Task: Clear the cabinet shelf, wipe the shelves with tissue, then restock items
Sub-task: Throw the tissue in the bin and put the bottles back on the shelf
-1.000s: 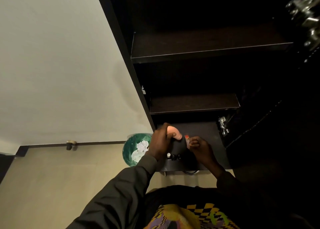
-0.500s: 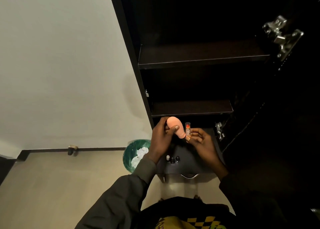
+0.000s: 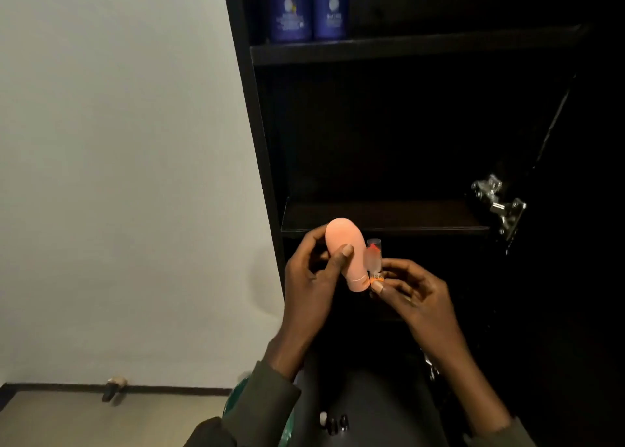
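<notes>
While left hand (image 3: 313,277) grips peach bottle (image 3: 348,253), right hand (image 3: 411,292) pinches small vial (image 3: 374,259).

A peach teardrop-shaped bottle (image 3: 346,253), cap end down, touches a small clear vial (image 3: 374,259) with an orange band, both before the dark cabinet shelf (image 3: 382,216).

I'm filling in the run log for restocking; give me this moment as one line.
phase: restock | left hand: holds peach bottle | right hand: pinches small vial | shelf ahead: bare
</notes>
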`<act>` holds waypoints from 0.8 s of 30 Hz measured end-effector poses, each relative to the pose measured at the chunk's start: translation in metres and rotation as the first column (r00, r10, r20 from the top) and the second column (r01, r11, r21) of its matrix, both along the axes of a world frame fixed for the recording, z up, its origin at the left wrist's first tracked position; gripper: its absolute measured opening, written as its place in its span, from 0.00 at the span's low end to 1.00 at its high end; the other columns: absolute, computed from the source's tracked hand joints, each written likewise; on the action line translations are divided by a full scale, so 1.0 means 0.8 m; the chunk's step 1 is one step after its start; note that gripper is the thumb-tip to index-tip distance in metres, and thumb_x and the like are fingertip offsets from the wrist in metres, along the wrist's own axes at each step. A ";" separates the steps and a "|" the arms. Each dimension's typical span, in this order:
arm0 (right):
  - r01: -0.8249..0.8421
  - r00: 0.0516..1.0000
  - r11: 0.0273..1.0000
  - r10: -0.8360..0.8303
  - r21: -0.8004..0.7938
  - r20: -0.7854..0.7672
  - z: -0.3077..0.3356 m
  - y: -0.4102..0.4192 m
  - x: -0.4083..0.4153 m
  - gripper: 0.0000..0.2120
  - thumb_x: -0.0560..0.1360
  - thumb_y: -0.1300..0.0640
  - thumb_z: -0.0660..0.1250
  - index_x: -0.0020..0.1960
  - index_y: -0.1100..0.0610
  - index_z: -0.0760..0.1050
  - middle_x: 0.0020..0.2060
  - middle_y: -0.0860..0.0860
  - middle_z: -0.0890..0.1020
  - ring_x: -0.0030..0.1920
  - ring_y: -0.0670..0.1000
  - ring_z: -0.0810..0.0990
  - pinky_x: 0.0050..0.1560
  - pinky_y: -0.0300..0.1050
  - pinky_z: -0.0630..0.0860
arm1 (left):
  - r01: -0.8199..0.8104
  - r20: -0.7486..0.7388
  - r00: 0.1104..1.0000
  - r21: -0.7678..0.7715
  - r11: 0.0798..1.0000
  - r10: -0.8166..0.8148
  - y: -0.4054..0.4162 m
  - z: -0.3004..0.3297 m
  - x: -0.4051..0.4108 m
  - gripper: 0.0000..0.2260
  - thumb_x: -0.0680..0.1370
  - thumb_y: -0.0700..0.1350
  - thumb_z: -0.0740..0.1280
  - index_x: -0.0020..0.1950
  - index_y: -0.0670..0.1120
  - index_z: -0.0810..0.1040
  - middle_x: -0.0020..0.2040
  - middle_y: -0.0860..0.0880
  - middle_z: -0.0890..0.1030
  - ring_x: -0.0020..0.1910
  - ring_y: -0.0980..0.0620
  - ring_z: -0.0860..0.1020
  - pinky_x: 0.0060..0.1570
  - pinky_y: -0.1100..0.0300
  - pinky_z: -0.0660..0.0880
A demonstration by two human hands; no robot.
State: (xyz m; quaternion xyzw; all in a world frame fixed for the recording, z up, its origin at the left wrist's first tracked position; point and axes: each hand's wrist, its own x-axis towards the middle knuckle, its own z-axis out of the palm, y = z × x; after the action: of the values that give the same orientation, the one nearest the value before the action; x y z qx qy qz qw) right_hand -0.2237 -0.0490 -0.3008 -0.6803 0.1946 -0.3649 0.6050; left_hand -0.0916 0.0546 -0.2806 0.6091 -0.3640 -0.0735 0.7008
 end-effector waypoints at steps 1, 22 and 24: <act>-0.006 0.999 0.999 0.008 -0.042 0.031 0.025 -0.001 0.001 0.14 0.72 0.67 0.72 0.56 0.56 0.80 0.49 0.50 0.84 0.51 0.50 0.84 0.52 0.44 0.81 | 0.015 0.020 1.000 -0.027 1.000 -0.014 -0.003 0.023 0.001 0.14 0.75 0.50 0.71 0.59 0.61 0.76 0.54 0.62 0.81 0.56 0.61 0.80 0.49 0.65 0.80; 0.357 0.925 0.801 -0.373 -0.481 0.065 0.390 -0.082 0.046 0.09 0.73 0.51 0.72 0.53 0.48 0.81 0.44 0.45 0.83 0.42 0.43 0.83 0.47 0.44 0.82 | -0.133 0.237 0.949 -0.303 0.944 0.210 -0.045 0.313 0.052 0.19 0.76 0.47 0.73 0.65 0.48 0.77 0.61 0.52 0.81 0.56 0.55 0.80 0.57 0.63 0.79; 0.328 0.920 0.781 -0.392 -0.532 -0.009 0.410 -0.091 0.059 0.08 0.71 0.50 0.73 0.50 0.47 0.81 0.42 0.45 0.83 0.40 0.43 0.83 0.46 0.44 0.81 | -0.161 0.256 0.935 -0.314 0.936 0.246 -0.044 0.325 0.060 0.18 0.76 0.48 0.73 0.65 0.49 0.77 0.60 0.52 0.81 0.56 0.54 0.81 0.57 0.58 0.81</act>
State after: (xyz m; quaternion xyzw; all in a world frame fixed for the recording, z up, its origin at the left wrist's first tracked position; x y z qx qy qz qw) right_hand -0.1764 -0.1217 0.0268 -0.7888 0.2508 -0.4714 0.3045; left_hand -0.0440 0.0192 -0.0206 0.5396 -0.4041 0.1444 0.7243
